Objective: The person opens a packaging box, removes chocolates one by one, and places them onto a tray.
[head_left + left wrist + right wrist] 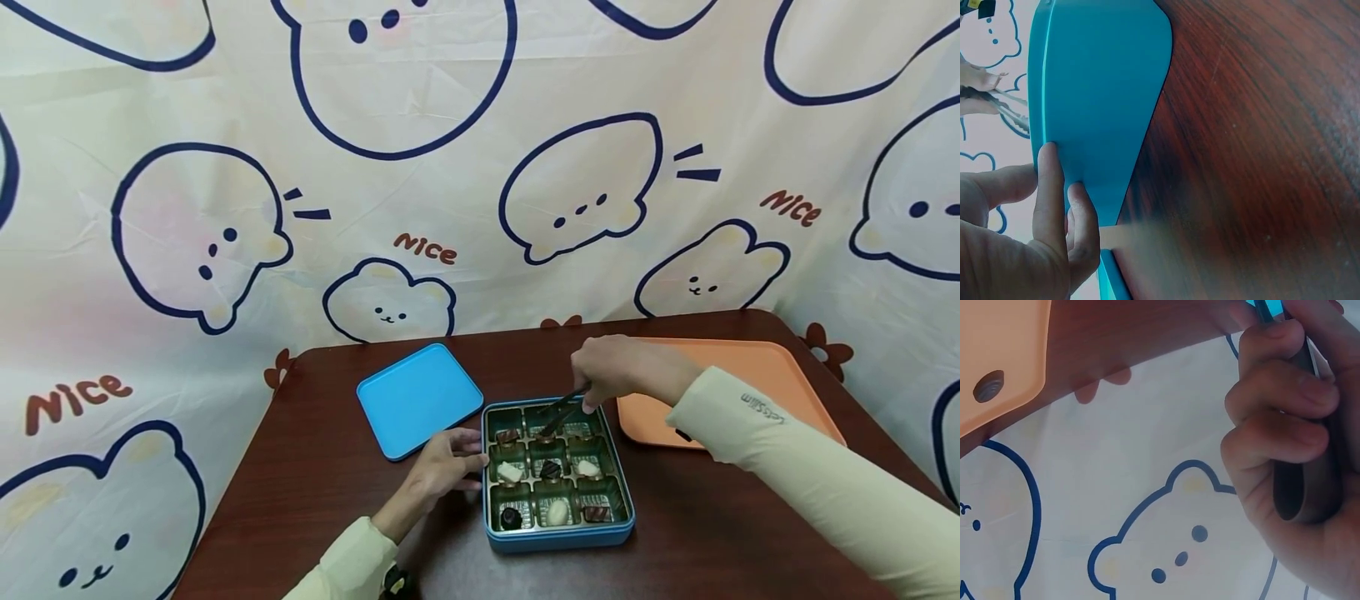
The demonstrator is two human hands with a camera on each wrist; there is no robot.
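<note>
My right hand (626,367) grips dark tongs (1310,494), its fingers wrapped round the handle. The tongs' tips reach into the back middle compartment of a blue tin (558,542), right at a brown chocolate there. Gold dividers split the tin into several compartments holding chocolates, among them a white one (557,512), a black one (511,518) and a striped brown one (596,513). Against the tin's left wall, my left hand (442,467) rests with fairly straight fingers on the side and its thumb at the rim, as the left wrist view shows.
A blue tray-like lid (420,400) lies behind my left hand. To the right, partly behind my right arm, is an orange tray (750,367); a dark chocolate (989,386) sits near its edge. A patterned curtain (465,200) hangs behind the brown table (315,492).
</note>
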